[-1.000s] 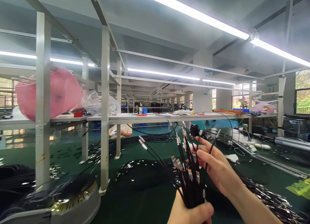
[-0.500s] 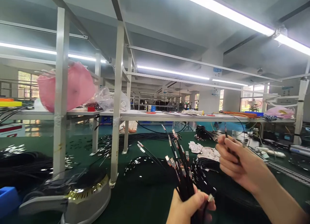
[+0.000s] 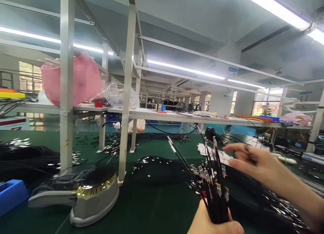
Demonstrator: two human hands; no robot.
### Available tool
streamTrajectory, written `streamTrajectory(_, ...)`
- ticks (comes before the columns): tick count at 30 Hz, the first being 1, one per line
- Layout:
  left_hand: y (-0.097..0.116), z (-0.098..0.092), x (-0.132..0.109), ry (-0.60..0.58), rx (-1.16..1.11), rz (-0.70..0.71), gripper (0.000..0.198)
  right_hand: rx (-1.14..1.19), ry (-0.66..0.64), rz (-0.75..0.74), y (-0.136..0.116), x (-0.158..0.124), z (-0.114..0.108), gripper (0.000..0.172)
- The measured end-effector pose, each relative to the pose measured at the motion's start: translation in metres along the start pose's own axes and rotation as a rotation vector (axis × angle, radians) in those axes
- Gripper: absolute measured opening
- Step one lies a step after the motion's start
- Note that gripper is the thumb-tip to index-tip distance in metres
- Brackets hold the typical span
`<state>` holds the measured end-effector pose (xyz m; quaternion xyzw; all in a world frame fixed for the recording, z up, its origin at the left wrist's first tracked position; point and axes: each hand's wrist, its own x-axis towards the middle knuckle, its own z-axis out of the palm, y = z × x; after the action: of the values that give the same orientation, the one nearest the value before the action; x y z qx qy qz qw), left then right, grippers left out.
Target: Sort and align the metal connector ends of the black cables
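At the bottom edge my left hand (image 3: pixel 215 224) is closed round a bundle of black cables (image 3: pixel 215 193) that stand upright, their metal-tipped ends fanned out above the fist. To the right and a little higher, my right hand (image 3: pixel 255 163) is blurred by motion; its fingers point left toward the cable tips and seem to pinch a thin dark cable. Coils of more black cables (image 3: pixel 159 170) lie on the green table (image 3: pixel 152 213) behind the bundle.
A grey machine with a round black top (image 3: pixel 86 193) sits at the lower left beside a metal post (image 3: pixel 125 92). A blue bin (image 3: pixel 11 195) is at the far left. A pink bag (image 3: pixel 76 79) rests on the shelf. White gloves (image 3: pixel 215 153) lie mid-table. Another person's gloved hand (image 3: pixel 117 125) shows beyond the shelf.
The view has tilted and shifted right. My right hand moved from up by the cable it pulled away back toward the bundle's tips. The left hand keeps its grip on the bundle.
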<state>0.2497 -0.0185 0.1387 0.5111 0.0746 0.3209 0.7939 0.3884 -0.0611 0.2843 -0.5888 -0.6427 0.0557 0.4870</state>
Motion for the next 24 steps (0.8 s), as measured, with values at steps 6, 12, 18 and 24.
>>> streamTrajectory(6, -0.005, -0.009, 0.010, -0.011, -0.006, 0.086, 0.049, 0.102, -0.151, -0.133, -0.001, 0.024, 0.050, 0.022)
streamTrajectory(12, -0.005, -0.021, 0.019, 0.039, -0.153, 0.080, 0.045, 0.183, 0.134, 0.027, 0.029, -0.006, 0.042, 0.041)
streamTrajectory(18, -0.007, -0.012, 0.017, 0.137, -0.244, -0.044, 0.046, 0.253, 0.192, 0.008, 0.039, -0.018, 0.039, 0.040)
streamTrajectory(24, -0.008, -0.011, 0.015, 0.188, -0.215, 0.008, 0.043, 0.748, 0.135, 0.105, 0.025, -0.021, 0.053, 0.028)
